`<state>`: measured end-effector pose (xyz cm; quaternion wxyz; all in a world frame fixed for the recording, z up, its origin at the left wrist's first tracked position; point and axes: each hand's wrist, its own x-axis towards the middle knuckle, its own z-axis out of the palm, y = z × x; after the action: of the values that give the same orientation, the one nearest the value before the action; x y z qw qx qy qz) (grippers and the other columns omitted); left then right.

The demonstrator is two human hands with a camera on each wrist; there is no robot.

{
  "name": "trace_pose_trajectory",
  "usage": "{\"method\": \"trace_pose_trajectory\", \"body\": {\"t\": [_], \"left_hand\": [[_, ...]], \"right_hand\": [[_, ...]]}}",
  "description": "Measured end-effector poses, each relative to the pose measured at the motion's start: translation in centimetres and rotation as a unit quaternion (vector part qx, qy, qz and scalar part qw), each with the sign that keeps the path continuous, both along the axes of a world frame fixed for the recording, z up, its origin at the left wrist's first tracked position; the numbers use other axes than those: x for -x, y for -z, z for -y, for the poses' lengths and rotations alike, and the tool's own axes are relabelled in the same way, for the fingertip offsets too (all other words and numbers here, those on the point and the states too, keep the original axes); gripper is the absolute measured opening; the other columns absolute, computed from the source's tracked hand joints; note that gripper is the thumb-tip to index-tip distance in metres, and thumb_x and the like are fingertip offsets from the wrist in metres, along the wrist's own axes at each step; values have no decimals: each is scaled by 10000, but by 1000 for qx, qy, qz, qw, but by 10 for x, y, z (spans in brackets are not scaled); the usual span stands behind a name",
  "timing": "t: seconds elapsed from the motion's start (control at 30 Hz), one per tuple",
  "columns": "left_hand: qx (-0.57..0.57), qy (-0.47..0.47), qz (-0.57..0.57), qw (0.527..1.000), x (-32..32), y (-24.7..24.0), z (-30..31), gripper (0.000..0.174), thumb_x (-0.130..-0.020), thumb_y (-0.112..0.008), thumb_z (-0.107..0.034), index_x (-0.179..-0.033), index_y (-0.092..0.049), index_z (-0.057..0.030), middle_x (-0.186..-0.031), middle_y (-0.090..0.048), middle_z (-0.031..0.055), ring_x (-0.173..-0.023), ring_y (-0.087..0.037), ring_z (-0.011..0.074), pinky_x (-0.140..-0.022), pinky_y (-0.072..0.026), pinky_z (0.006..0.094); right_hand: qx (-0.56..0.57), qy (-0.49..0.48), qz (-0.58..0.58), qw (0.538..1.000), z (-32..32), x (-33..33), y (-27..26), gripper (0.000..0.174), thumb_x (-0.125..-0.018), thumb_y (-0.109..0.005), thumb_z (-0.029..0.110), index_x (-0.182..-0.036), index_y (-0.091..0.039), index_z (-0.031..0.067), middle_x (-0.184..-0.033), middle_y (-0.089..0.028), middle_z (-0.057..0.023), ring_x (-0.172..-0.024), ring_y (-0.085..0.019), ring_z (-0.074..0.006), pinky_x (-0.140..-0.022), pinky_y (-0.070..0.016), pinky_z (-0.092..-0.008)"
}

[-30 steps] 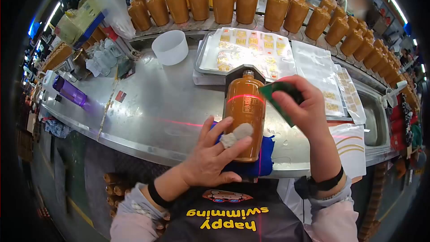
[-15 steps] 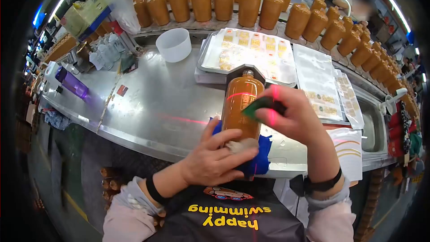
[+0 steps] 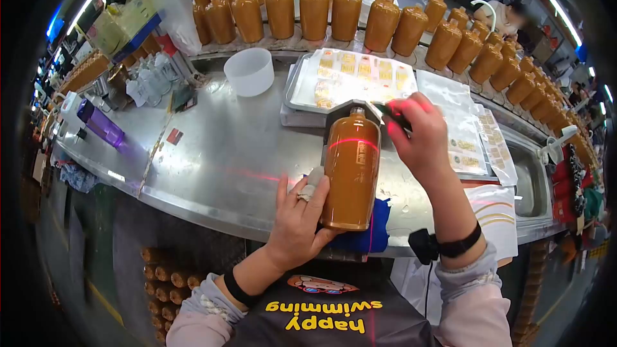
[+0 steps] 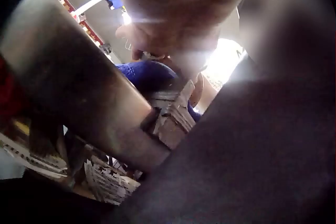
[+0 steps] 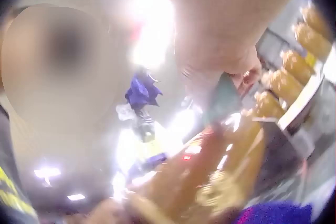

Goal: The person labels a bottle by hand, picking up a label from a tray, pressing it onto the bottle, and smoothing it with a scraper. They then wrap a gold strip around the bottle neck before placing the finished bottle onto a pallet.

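A glossy brown bottle (image 3: 350,186) with gold characters lies tilted back on a stand, its neck in a dark angled bracket (image 3: 337,112). Blue cloth (image 3: 379,225) shows under its base. My left hand (image 3: 297,218) rests against the bottle's lower left side, fingers fairly straight, thumb by the base; pale covers wrap two fingertips. My right hand (image 3: 421,138) pinches a thin green scraper (image 3: 385,110) beside the bottle's shoulder. In the right wrist view the green scraper (image 5: 223,100) shows below the fingers, over the bottle (image 5: 205,166). The left wrist view is mostly dark, with blue cloth (image 4: 149,74) beyond the hand.
Behind the stand lies a tray (image 3: 292,90) with sheets of gold decals (image 3: 350,74). More decal sheets (image 3: 466,148) lie to the right, near a sink (image 3: 530,170). A white tub (image 3: 249,72) and a purple bottle (image 3: 101,125) stand left. Several brown bottles (image 3: 315,13) line the back ledge.
The right hand brought the green scraper across the bottle's lettering, then up and right to the shoulder. The left hand slid off the bottle's front to its lower left side.
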<state>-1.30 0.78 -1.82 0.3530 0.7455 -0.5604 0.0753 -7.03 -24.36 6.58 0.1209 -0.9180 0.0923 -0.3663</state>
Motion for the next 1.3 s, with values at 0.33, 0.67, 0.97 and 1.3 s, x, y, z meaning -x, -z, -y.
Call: {"method": "trace_pose_trajectory", "body": {"t": [0.33,0.67,0.97,1.3], "left_hand": [[49,101,-163,980,-19,-9,1,795,-889,-631,-490,-1469,-387,-3,-1340,-549,234,-1346,-405,407,-1148,-181,573],[34,60,-290,955,-89,-33,83,466,-1003,-506,-424,-1245,-619,-42,-1126,-690,115,-1088,-604,269,-958,-456,399],[-107,96,-727,672,-105,-37,120,298,-956,-626,-315,-1070,-628,-40,-976,-643,30,-883,-597,110,-806,-475,274],[-13,-69,-357,931,-63,-121,-43,443,-740,-849,-411,-919,-681,-42,-887,-636,54,-774,-578,167,-689,-433,280]], "right_hand": [[-182,-171,-62,966,-16,28,0,163,-802,-747,58,-943,-668,31,-825,-635,-124,-783,-641,-293,-715,-510,-349],[-112,-46,-54,991,113,19,-39,335,-888,-489,-99,-1168,-625,24,-1355,-554,-158,-1107,-626,-238,-836,-535,-311],[-58,73,-130,987,266,-222,-37,414,-874,-658,369,-1035,-699,-10,-987,-709,-207,-908,-678,-357,-811,-526,-421],[201,149,-226,942,391,-338,-3,547,-826,-677,522,-1068,-658,32,-997,-705,-204,-944,-682,-368,-829,-549,-451]]}}
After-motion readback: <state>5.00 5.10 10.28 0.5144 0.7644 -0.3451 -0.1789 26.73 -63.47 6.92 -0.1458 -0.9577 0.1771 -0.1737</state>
